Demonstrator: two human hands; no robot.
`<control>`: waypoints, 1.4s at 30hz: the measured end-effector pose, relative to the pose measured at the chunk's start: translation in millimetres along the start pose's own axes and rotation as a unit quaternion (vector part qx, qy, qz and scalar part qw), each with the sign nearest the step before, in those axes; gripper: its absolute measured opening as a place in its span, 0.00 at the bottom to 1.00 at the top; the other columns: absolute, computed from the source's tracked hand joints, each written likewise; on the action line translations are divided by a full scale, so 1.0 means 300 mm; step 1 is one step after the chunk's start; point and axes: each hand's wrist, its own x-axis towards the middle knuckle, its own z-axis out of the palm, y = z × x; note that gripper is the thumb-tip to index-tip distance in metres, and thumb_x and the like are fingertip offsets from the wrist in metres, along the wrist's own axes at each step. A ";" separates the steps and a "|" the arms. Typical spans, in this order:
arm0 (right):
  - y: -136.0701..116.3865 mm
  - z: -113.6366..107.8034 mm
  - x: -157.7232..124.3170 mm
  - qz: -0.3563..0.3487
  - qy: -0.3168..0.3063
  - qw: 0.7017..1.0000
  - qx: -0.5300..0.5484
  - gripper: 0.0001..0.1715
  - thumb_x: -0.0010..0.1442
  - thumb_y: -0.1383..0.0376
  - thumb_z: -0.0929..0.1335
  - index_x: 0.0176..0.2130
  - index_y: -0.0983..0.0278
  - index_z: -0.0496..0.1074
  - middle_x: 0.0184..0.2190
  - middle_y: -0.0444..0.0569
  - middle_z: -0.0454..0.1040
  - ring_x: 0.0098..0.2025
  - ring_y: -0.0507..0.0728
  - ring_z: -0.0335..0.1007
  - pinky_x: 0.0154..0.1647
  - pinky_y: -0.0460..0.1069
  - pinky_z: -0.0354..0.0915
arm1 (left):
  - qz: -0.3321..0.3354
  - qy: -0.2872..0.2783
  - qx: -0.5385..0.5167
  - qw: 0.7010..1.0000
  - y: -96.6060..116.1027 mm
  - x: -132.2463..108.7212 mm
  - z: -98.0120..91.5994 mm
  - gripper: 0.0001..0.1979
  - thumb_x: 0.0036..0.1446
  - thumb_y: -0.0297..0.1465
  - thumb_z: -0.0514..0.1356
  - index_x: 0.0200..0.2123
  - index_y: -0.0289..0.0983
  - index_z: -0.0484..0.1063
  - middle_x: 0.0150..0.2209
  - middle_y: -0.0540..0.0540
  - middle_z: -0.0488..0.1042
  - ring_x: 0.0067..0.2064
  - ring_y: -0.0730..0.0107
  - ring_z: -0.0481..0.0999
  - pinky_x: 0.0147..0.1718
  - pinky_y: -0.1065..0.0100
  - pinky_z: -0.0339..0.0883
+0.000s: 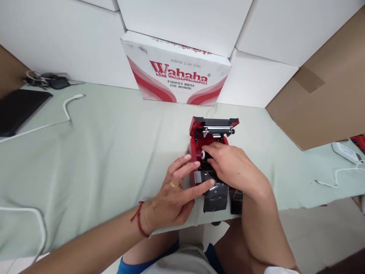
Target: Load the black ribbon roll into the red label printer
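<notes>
A small red printer (193,146) stands near the table's front edge with its lid (213,122) raised, showing a dark roller on the lid's inside. My right hand (235,167) reaches into the housing, its fingers closed about a dark roll with a white core end (203,154). Most of that roll is hidden under the hand. Glossy black film (216,199) hangs out over the printer's front. With fingers apart, my left hand (178,190) rests along the printer's left side, and one fingertip lies on the film.
Behind the printer, a Wahaha water carton (179,72) leans against white boxes (182,19). Brown cardboard (316,80) stands at the right. A white cable (67,108), a dark flat device (23,110) and keys (54,80) lie at the left; a white device (346,153) lies far right.
</notes>
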 end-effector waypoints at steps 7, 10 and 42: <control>-0.003 -0.011 -0.025 -0.034 0.058 0.993 0.092 0.16 0.71 0.71 0.64 0.49 0.60 0.80 0.49 0.49 0.84 0.45 0.59 0.81 0.44 0.52 0.71 | 0.002 0.000 -0.009 1.000 0.004 0.002 -0.009 0.32 0.56 0.17 0.59 0.61 0.47 0.75 0.69 0.40 0.59 0.76 0.44 0.54 0.73 0.38 0.58; -0.001 -0.034 -0.059 -0.038 0.247 0.956 0.156 0.17 0.76 0.64 0.63 0.52 0.57 0.81 0.49 0.48 0.85 0.48 0.58 0.82 0.52 0.54 0.74 | 0.005 -0.002 -0.013 1.000 0.003 0.003 -0.009 0.32 0.57 0.16 0.59 0.61 0.47 0.75 0.69 0.39 0.59 0.76 0.45 0.53 0.73 0.37 0.57; 0.055 -0.032 -0.203 0.056 0.112 0.992 -0.008 0.20 0.74 0.61 0.62 0.50 0.53 0.84 0.37 0.45 0.88 0.31 0.59 0.83 0.31 0.52 0.69 | -0.009 0.024 -0.069 0.997 -0.078 0.024 -0.004 0.32 0.64 0.16 0.53 0.68 0.42 0.64 0.64 0.36 0.76 0.72 0.55 0.69 0.66 0.46 0.73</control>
